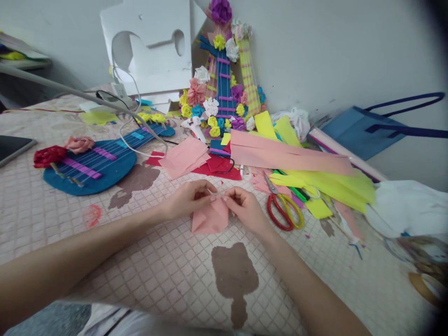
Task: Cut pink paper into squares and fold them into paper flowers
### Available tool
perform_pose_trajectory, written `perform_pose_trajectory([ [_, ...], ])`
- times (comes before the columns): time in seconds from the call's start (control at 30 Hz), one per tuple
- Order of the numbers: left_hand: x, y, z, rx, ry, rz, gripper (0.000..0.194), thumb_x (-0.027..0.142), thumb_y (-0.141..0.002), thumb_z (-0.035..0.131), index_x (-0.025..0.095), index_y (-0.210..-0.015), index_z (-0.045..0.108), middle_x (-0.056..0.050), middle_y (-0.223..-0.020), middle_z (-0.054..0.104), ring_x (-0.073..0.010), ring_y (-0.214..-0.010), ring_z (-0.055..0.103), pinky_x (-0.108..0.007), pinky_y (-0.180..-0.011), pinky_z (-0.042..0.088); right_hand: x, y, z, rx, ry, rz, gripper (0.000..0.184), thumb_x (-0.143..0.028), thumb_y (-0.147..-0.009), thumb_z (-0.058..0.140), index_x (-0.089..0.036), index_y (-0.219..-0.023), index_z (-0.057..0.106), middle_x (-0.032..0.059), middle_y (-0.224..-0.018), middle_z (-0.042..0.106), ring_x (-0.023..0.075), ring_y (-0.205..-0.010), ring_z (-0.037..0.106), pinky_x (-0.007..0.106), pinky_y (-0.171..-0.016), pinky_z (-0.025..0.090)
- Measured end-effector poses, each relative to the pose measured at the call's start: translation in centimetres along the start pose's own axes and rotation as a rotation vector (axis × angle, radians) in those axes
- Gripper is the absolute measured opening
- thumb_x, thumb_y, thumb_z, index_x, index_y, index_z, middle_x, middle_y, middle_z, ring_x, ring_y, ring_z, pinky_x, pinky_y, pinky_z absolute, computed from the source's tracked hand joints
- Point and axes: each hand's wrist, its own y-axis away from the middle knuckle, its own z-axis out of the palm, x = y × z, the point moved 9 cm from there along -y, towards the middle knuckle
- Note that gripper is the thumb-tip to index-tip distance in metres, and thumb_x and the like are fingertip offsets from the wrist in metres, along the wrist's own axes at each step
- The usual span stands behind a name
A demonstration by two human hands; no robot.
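Note:
Between my hands is a piece of pink crepe paper (210,219), pinched along its upper edge and hanging down toward the table. My left hand (191,198) is closed on its upper left edge, thumb against fingers. At the upper right corner, my right hand (245,207) pinches the same paper. Whatever lies inside the fold is too small to make out. Just beyond my hands lies a stack of pink paper squares (185,156), partly over red paper (220,165). Scissors (283,205) with one red and one yellow handle rest to the right of my right hand.
A blue guitar shape (91,168) with paper flowers lies at left, a white cable (136,149) crossing near it. Decorated guitars (226,84) lean at the back by a glue gun (194,127). Pink strips (287,151), yellow paper (329,186) and a blue bag (360,130) fill the right.

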Motion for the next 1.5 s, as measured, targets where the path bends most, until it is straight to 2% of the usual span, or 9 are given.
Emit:
perform_pose_trajectory([
  [0.23, -0.2, 0.8, 0.8, -0.197, 0.201, -0.155, 0.044, 0.027, -0.076, 0.064, 0.016, -0.113, 0.042, 0.004, -0.067, 0.057, -0.0093, -0.058, 0.056, -0.018, -0.05, 0.04, 1.9, 0.2, -2.0, 0.194, -0.236, 0.151, 0.027, -0.042, -0.074, 0.065, -0.02, -0.07, 0.049, -0.0089, -0.046, 0.042, 0.0054, -0.037, 0.034, 0.018, -0.036, 0.021],
  [0.4, -0.6, 0.9, -0.1, -0.117, 0.252, -0.169, 0.058, 0.019, -0.069, 0.067, 0.017, -0.119, 0.038, 0.009, -0.061, 0.05, -0.0082, -0.056, 0.055, -0.02, -0.054, 0.045, 2.2, 0.4, -1.7, 0.179, -0.248, 0.174, 0.027, -0.044, -0.075, 0.063, -0.021, -0.078, 0.048, -0.0087, -0.047, 0.046, 0.0062, -0.038, 0.038, 0.017, -0.036, 0.02],
  [0.53, -1.4, 0.6, -1.2, -0.091, 0.234, -0.19, 0.059, 0.018, -0.068, 0.068, 0.016, -0.119, 0.039, 0.006, -0.066, 0.057, -0.0088, -0.058, 0.057, -0.02, -0.055, 0.045, 1.5, 0.3, -1.2, 0.076, -0.223, 0.091, 0.02, -0.038, -0.082, 0.054, -0.024, -0.09, 0.042, -0.0076, -0.057, 0.052, 0.0079, -0.044, 0.045, 0.018, -0.038, 0.024],
  [0.7, -1.9, 0.5, -1.3, -0.176, 0.342, -0.245, 0.054, 0.02, -0.069, 0.068, 0.018, -0.117, 0.043, 0.005, -0.069, 0.059, -0.0093, -0.061, 0.058, -0.02, -0.055, 0.043, -0.1, 0.6, -0.7, -0.012, -0.183, -0.079, 0.015, -0.02, -0.08, 0.046, -0.026, -0.092, 0.04, -0.0052, -0.072, 0.052, 0.0099, -0.057, 0.049, 0.019, -0.044, 0.032],
  [0.87, -2.0, 0.6, -1.2, -0.211, 0.366, -0.252, 0.052, 0.023, -0.071, 0.067, 0.018, -0.117, 0.043, 0.002, -0.075, 0.061, -0.0101, -0.065, 0.058, -0.021, -0.056, 0.042, -1.8, 1.4, -1.3, 0.096, 0.231, -0.276, 0.025, -0.011, -0.077, 0.047, -0.025, -0.097, 0.045, 0.0003, -0.088, 0.05, 0.0125, -0.068, 0.05, 0.026, -0.059, 0.043],
  [0.97, -1.4, 0.5, -1.1, -0.214, 0.318, -0.207, 0.051, 0.023, -0.072, 0.066, 0.018, -0.117, 0.043, 0.004, -0.07, 0.058, -0.0095, -0.061, 0.056, -0.021, -0.056, 0.041, -3.0, 1.9, -1.0, 0.144, 0.514, -0.403, 0.032, -0.007, -0.074, 0.052, -0.025, -0.1, 0.048, 0.0041, -0.101, 0.045, 0.0143, -0.075, 0.049, 0.029, -0.065, 0.045],
  [1.13, -0.8, 0.3, -1.3, -0.176, 0.11, -0.098, 0.047, 0.024, -0.076, 0.06, 0.015, -0.12, 0.044, 0.007, -0.062, 0.05, -0.0077, -0.054, 0.048, -0.02, -0.051, 0.036, -3.5, 2.3, 0.6, 0.042, 0.777, -0.498, 0.023, -0.007, -0.079, 0.049, -0.024, -0.092, 0.055, 0.0055, -0.105, 0.045, 0.0144, -0.077, 0.052, 0.028, -0.064, 0.045],
  [1.3, 1.8, 0.8, -3.2, 0.073, -0.304, 0.13, 0.042, 0.024, -0.074, 0.063, 0.018, -0.113, 0.05, -0.007, -0.106, 0.057, -0.0165, -0.09, 0.054, -0.029, -0.073, 0.046, -3.1, 2.4, 1.2, -0.018, 0.804, -0.525, 0.012, -0.013, -0.087, 0.049, -0.022, -0.087, 0.058, 0.0052, -0.097, 0.052, 0.0138, -0.075, 0.054, 0.026, -0.063, 0.046],
  [1.5, 4.4, 2.3, -0.7, 0.013, -0.602, 0.357, 0.02, 0.012, -0.074, 0.06, 0.018, -0.092, 0.055, -0.004, -0.098, 0.054, -0.0192, -0.097, 0.049, -0.034, -0.086, 0.041, -2.4, 2.2, 0.9, -0.059, 0.74, -0.486, 0.013, -0.014, -0.09, 0.047, -0.022, -0.089, 0.058, 0.0056, -0.095, 0.056, 0.0165, -0.087, 0.057, 0.028, -0.074, 0.049],
])
